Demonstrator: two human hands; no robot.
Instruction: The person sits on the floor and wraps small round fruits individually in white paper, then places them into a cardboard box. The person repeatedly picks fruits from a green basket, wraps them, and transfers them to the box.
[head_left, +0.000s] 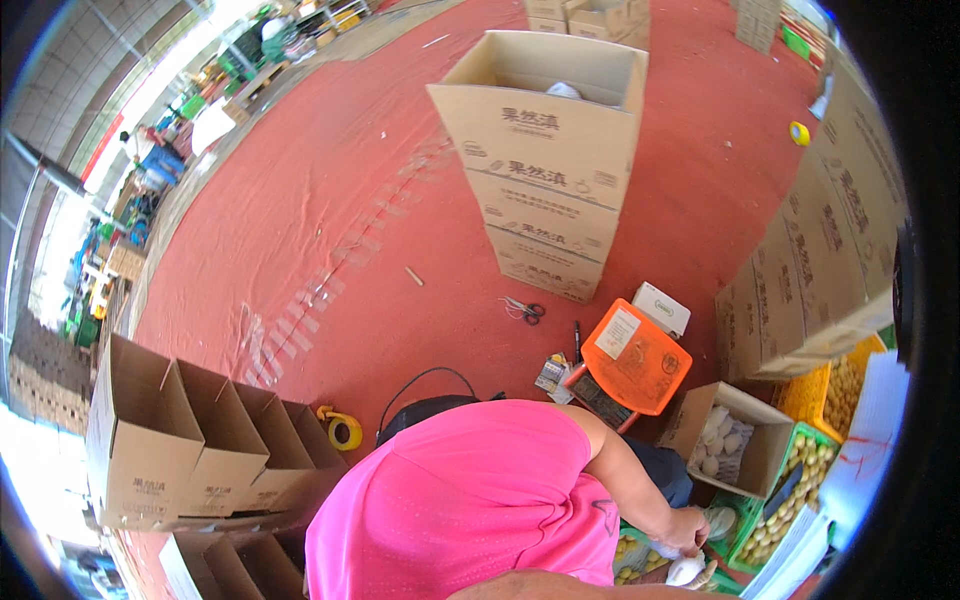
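My left hand (684, 531) pinches the upper end of a white foam fruit net (684, 571) low on the right. Beside and partly under the net are the fingers of my right hand (705, 579), which appear to hold it too; the rest of that hand is hidden. Whether a fruit is inside the net cannot be seen. Below my hands sits a green crate (632, 534) with yellowish round fruit. Another green crate (801, 435) of such fruit stands ahead, and an open cardboard box (776, 457) beside it holds several white-netted pieces.
An orange-topped scale (637, 356), scissors (525, 309) and yellow tape (345, 433) lie on the red floor. Tall cardboard box stacks stand at centre (547, 187) and right (814, 247); open boxes (157, 480) line the left. A person (154, 154) is far off.
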